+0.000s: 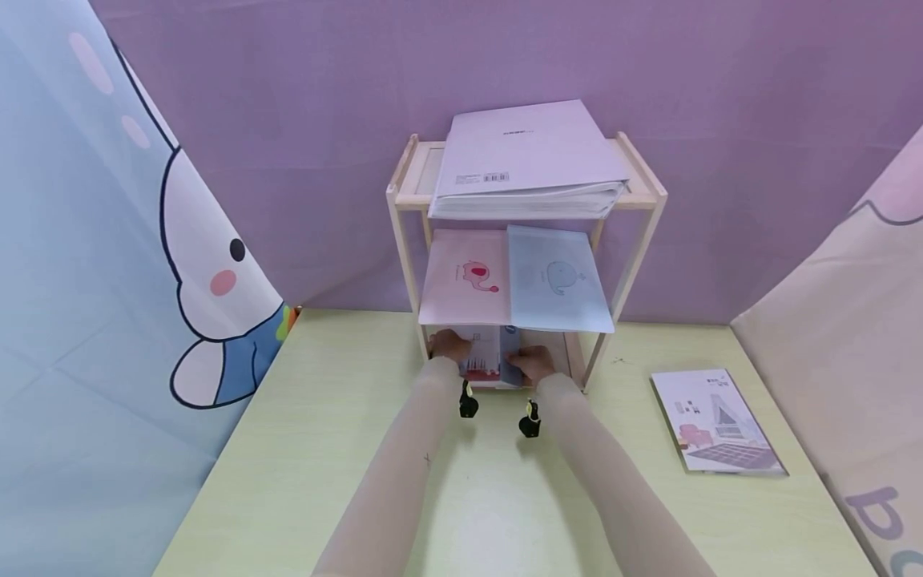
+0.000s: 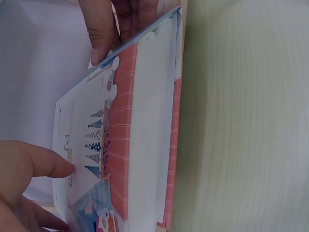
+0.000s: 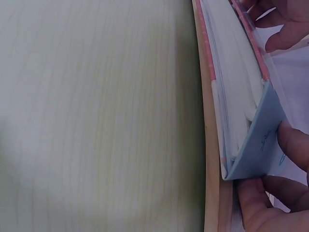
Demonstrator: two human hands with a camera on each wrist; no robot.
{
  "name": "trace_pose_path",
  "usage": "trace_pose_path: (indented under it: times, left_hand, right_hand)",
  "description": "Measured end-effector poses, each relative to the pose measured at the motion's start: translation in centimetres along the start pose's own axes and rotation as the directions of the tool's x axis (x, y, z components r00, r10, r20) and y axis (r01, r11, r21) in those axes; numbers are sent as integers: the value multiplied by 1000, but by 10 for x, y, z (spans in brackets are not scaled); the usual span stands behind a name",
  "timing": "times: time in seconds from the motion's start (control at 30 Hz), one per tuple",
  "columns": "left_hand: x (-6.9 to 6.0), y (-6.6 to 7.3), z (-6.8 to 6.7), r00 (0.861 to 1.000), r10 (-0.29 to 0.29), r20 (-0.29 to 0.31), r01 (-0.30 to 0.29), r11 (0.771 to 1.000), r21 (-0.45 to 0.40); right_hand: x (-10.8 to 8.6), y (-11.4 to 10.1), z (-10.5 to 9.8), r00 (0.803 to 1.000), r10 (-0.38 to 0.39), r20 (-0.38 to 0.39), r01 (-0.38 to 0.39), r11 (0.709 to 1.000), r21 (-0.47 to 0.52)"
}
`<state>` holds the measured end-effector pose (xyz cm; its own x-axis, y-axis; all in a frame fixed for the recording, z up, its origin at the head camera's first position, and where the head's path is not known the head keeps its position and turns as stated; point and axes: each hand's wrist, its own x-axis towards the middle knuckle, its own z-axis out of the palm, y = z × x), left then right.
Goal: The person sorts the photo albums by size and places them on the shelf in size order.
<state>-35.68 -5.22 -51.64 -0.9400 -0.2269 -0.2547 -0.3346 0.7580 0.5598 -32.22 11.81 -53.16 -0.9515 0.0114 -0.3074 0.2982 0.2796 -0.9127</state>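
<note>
A thick book [image 1: 481, 353] with a white and red striped cover and a blue spine [image 3: 263, 140] lies on the bottom shelf of a small wooden rack [image 1: 646, 240]. My left hand [image 1: 450, 346] holds its left side, the thumb on the top cover and the other fingers at the edge. At the right side, my right hand [image 1: 534, 363] holds the blue spine, with the thumb against it and curled fingers low at its edge. In the left wrist view the book's page edges face the rack's front.
A large white album [image 1: 530, 152] lies on the rack's top. Pink [image 1: 465, 280] and blue [image 1: 557, 280] booklets lie side by side on the middle shelf, jutting forward just above my hands. Another book [image 1: 717, 421] lies on the table [image 1: 324, 449] at right. A purple curtain [image 1: 288, 160] hangs behind.
</note>
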Motion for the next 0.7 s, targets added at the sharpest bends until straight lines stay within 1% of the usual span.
trace_pose_path:
  times: [0.23, 0.33, 0.5, 0.6, 0.7]
  left_hand:
    - [-1, 0, 0, 1000, 8, 14, -8, 1000, -12]
    - [-1, 0, 1, 1000, 0, 10, 0, 1000, -28]
    - [-2, 0, 2, 1000, -13, 1, 13, 1000, -19]
    - [-2, -1, 3, 1000, -22, 11, 22, 1000, -1]
    - [-2, 0, 3, 999, -28, 23, 28, 1000, -7]
  right_hand:
    - [7, 4, 3, 999, 14, -32, -14, 1000, -27]
    - [7, 3, 2, 999, 29, -33, -30, 1000, -7]
    - [8, 4, 3, 999, 40, -30, -40, 999, 2]
    - [10, 4, 4, 999, 34, -23, -35, 999, -24]
    - [11, 6, 3, 1000, 15, -20, -17, 997, -70]
